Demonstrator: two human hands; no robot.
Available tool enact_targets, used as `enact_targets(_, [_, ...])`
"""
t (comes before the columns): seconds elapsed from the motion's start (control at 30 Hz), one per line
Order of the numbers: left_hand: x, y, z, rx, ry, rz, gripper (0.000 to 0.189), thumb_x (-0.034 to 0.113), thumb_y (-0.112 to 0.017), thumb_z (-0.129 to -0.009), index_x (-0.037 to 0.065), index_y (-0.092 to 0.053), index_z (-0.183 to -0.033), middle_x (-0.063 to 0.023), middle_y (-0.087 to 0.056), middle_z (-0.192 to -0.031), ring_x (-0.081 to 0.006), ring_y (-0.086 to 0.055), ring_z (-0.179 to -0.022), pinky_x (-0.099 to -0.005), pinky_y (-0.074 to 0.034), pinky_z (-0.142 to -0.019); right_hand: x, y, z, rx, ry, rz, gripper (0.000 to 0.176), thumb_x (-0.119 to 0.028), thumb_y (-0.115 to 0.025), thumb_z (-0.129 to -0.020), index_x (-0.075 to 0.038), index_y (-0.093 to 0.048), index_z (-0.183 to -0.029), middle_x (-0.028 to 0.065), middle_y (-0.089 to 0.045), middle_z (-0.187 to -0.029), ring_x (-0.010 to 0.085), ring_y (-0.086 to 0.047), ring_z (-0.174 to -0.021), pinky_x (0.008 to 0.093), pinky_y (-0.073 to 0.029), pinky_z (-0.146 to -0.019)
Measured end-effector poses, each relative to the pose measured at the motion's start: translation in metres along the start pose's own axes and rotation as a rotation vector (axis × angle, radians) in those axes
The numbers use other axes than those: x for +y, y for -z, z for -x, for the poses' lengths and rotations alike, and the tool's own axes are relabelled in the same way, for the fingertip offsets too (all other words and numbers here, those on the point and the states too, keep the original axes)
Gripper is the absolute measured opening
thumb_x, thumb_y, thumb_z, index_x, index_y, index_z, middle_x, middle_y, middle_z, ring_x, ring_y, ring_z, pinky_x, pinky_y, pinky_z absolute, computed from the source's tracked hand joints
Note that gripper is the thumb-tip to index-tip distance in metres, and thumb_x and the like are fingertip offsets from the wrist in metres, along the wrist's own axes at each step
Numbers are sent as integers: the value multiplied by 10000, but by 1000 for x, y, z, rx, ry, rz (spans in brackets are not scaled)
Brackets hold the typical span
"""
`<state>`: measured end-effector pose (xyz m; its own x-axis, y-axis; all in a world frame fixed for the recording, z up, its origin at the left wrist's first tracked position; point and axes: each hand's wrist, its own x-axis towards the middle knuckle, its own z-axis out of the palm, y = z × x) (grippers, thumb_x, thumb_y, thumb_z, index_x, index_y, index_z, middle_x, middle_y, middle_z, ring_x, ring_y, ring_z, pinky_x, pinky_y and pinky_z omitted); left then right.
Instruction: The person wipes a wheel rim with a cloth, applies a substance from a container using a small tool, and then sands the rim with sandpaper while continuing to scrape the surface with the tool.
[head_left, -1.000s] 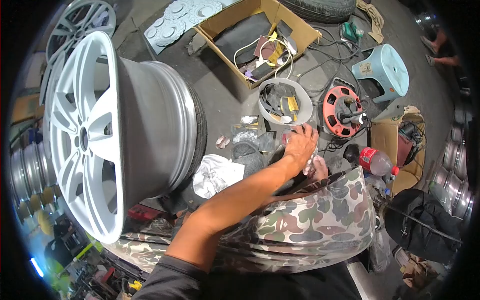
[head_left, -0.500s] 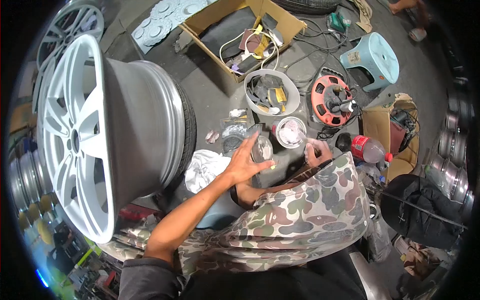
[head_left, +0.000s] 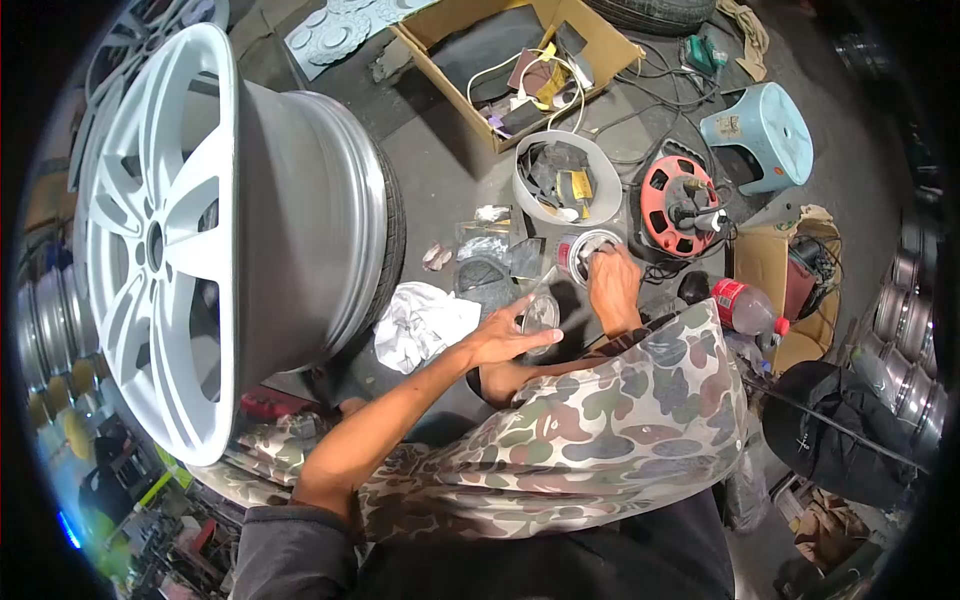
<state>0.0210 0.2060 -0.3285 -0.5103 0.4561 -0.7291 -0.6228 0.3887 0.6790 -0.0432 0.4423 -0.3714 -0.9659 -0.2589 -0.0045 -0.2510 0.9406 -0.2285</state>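
My left hand (head_left: 503, 338) grips a round can lid (head_left: 541, 316) between thumb and fingers, its flat face turned up. Over the mouth of a small open can (head_left: 574, 252) is my right hand (head_left: 614, 287), fingers bent down and closed; whatever they hold is hidden. Pale paste showed in this can a moment ago, and the hand now covers much of the opening. To the left of the lid lie dusty flat pieces and plastic film (head_left: 484, 262). A white cloth (head_left: 425, 325) is crumpled beside my left forearm.
A large alloy wheel (head_left: 165, 240) stands at left. Behind the can are a white bucket (head_left: 527, 199) of scraps and a cardboard box (head_left: 465, 105). An orange cable reel (head_left: 657, 190), a blue stool (head_left: 770, 130) and a bottle (head_left: 748, 310) stand at right.
My right hand has moved from beside the can to over its mouth, fingers pointing in. The left hand and lid sit lower in view. The whole view has shifted somewhat.
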Motion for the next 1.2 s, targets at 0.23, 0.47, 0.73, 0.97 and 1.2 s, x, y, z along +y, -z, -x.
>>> enact_targets(0.23, [33, -5, -2, 306, -333, -339, 1105, 523, -837, -797, -2, -267, -1585, -277, -429, -1452, -383, -533, -1302, -437, -458, -1077, 34, 46, 1, -65, -317, -430, 178, -150, -674, -894, -1, -754, -949, 165, -718, -829, 298, -698, -771, 384, -527, -723])
enact_targets(0.47, [71, -20, -18, 431, -430, -646, 1027, 333, -855, -773, 19, -286, -1569, -245, -423, -1441, -435, -452, -1331, -478, -416, -1117, 62, 68, 44, 22, -590, -899, 255, -239, -683, -965, 0, -745, -1030, 14, -706, -855, 116, -608, -783, 287, -488, -752])
enact_targets(0.73, [82, -34, -50, 573, -781, -716, 637, 319, -802, -825, 12, -545, -1320, -228, -527, -1321, -406, -533, -1200, -483, -488, -992, 73, 77, 51, -2, -783, -1232, 272, -273, -661, -1021, -48, -678, -1172, 1, -668, -921, 67, -591, -755, 224, -479, -655])
enact_targets(0.97, [17, 68, -65, 788, -380, -739, 448, 326, -783, -831, 33, -606, -1120, -173, -635, -1127, -387, -613, -1063, -486, -524, -889, 66, 62, 52, 48, -804, -1378, 261, -251, -614, -1051, -56, -624, -1224, 14, -653, -934, 68, -593, -744, 216, -477, -620])
enact_targets(1.2, [23, 56, -98, 734, -130, -512, 408, 255, -776, -845, 12, -628, -1137, -217, -638, -1174, -429, -626, -1097, -503, -529, -929, 34, 76, 40, 88, -713, -1319, 230, -234, -589, -1061, -44, -653, -1174, 19, -678, -901, 80, -597, -727, 232, -462, -618])
